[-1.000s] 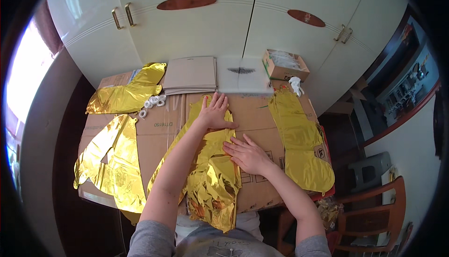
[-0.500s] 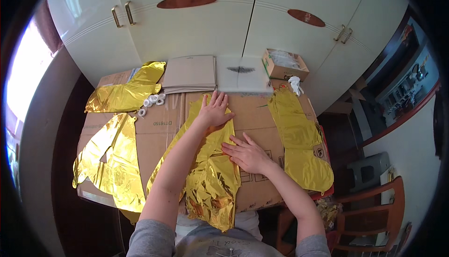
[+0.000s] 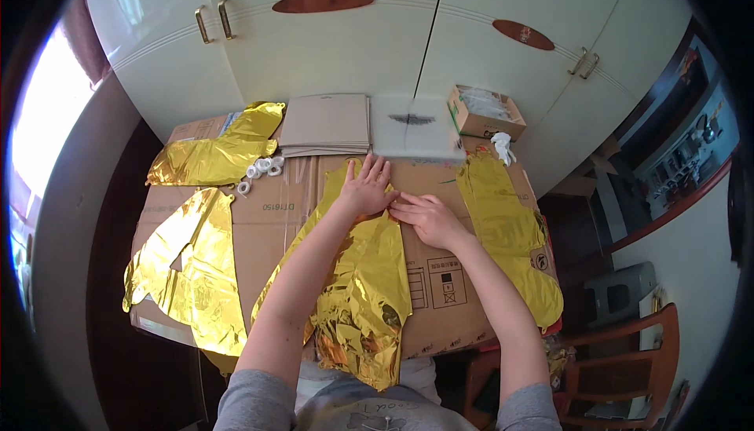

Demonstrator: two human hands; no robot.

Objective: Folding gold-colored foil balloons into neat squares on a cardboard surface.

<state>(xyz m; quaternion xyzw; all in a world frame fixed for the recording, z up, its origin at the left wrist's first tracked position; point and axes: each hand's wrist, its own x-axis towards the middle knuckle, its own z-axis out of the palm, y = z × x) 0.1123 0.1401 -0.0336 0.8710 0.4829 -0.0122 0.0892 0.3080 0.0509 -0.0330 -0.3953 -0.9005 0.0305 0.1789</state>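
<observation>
On cardboard-covered table [image 3: 275, 219], before white cupboards [image 3: 353, 46]: both hands flat, open, pressing gold foil balloon [image 3: 361, 290], gripping nothing.

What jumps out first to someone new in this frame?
The crumpled gold foil sheet in the middle of the cardboard-covered table, with the left hand flat on its top end and the right hand beside it. More gold foil lies at the left, back left and right.
</observation>
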